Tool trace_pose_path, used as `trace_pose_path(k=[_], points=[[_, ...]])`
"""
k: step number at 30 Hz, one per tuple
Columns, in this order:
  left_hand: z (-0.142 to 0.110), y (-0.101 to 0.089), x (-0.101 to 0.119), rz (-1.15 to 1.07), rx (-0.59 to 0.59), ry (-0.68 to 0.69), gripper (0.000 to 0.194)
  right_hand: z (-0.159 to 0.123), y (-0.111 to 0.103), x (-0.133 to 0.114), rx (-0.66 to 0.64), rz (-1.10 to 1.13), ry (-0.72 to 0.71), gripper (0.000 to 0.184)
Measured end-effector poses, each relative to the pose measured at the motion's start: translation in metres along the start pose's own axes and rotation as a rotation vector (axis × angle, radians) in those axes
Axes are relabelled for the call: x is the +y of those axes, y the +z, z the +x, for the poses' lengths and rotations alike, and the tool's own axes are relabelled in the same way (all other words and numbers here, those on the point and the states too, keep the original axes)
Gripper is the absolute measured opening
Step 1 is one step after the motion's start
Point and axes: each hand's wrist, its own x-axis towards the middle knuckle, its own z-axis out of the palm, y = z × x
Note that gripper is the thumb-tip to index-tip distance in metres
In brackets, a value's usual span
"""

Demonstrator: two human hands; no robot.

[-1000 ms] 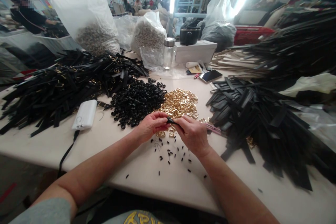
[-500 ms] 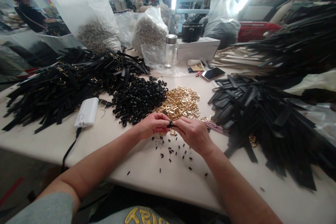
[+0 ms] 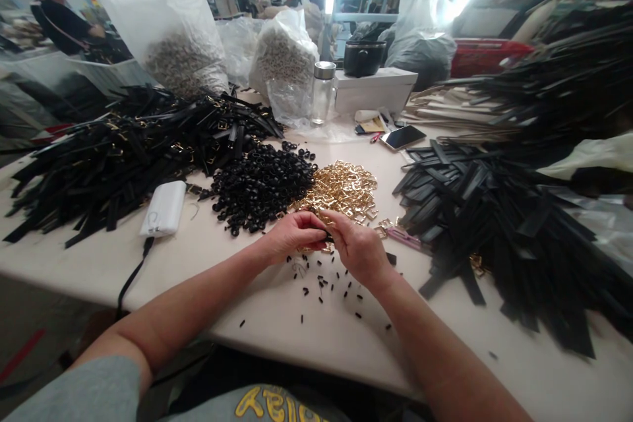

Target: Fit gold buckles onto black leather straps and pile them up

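My left hand [image 3: 295, 235] is closed, its thumb and fingers pinching a black strap [image 3: 328, 236] in front of the gold buckle pile [image 3: 346, 186]. Right against it, my right hand [image 3: 360, 249] has its fingers bent over the same strap. Most of the strap is hidden by my fingers; a dark flat end [image 3: 391, 258] shows beyond the right hand. Left of the buckles lies a heap of small black loops [image 3: 262, 184]. Several tiny black pieces [image 3: 321, 281] are scattered on the table just below my hands.
Black straps with buckles [image 3: 123, 151] are piled at left, plain black straps [image 3: 469, 211] at right. A white power adapter [image 3: 164, 210] with a cord sits near my left forearm. Pink-handled scissors [image 3: 403, 237], a phone [image 3: 403, 137] and a glass bottle [image 3: 323, 95] are also on the table.
My right hand has turned upward, its fingers shifting over the strap beside the left hand. The strap's end now shows past my right hand. My left hand has moved slightly right.
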Motion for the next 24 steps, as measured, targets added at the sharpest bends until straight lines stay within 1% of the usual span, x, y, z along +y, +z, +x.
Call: trace_pose_path(k=[2,5,8,11,13,15,17,20,22,24], points=[[0.0,0.001,0.0,0.031,-0.02,0.025,0.034,0.0,0.003,-0.002,-0.02,0.022,0.005,0.033],[0.0,-0.003,0.005,0.105,-0.018,0.106,0.033,0.0,0.002,-0.002,-0.061,0.049,0.011,0.032],[0.0,-0.01,0.012,0.202,-0.017,0.158,0.029,0.001,-0.003,0.001,-0.129,0.069,-0.001,0.025],[0.0,-0.014,0.014,0.259,-0.044,0.187,0.026,0.003,-0.007,0.002,-0.185,0.052,0.034,0.019],[0.001,-0.016,0.014,0.287,-0.049,0.21,0.025,0.004,-0.008,0.001,-0.2,0.024,0.065,0.016],[0.0,-0.02,0.016,0.358,-0.045,0.234,0.024,0.004,-0.009,0.002,-0.197,-0.002,0.066,0.015],[-0.003,-0.026,0.021,0.5,-0.047,0.25,0.021,0.005,-0.009,0.003,-0.17,-0.037,0.05,0.015],[-0.011,-0.034,0.029,0.874,-0.09,0.262,0.017,0.005,-0.009,0.008,-0.094,-0.087,0.052,0.015],[-0.016,-0.034,0.032,1.157,-0.121,0.301,0.015,0.005,-0.009,0.01,-0.046,-0.099,0.056,0.016],[-0.02,-0.031,0.031,1.364,-0.135,0.378,0.012,0.005,-0.009,0.012,-0.019,-0.1,0.049,0.016]])
